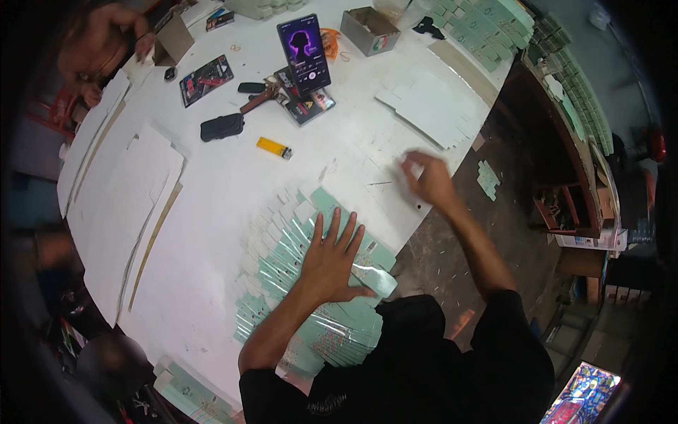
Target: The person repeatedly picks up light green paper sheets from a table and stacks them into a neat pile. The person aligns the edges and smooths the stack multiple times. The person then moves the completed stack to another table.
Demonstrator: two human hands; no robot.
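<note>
My left hand (332,261) lies flat with its fingers spread, pressing on a fanned pile of mint-green printed card blanks (293,244). The blanks overlap in slanting rows, and some have glossy edges that catch the light. One blank curls up at the pile's right side, beside my left thumb. Over the table's right part, my right hand (432,182) is raised off the pile. Its fingers are bent and smeared by motion, so whether anything is between them cannot be made out. A thin dark sliver (380,184) lies on the white table (205,247) to its left.
Beyond the pile lie a yellow lighter (273,148), a black pouch (222,127) and a propped phone (304,55). A grey box (369,32) stands farther back. Stacks of white card (127,191) lie left, another (431,106) right. Across the table, far left, is another person (99,49).
</note>
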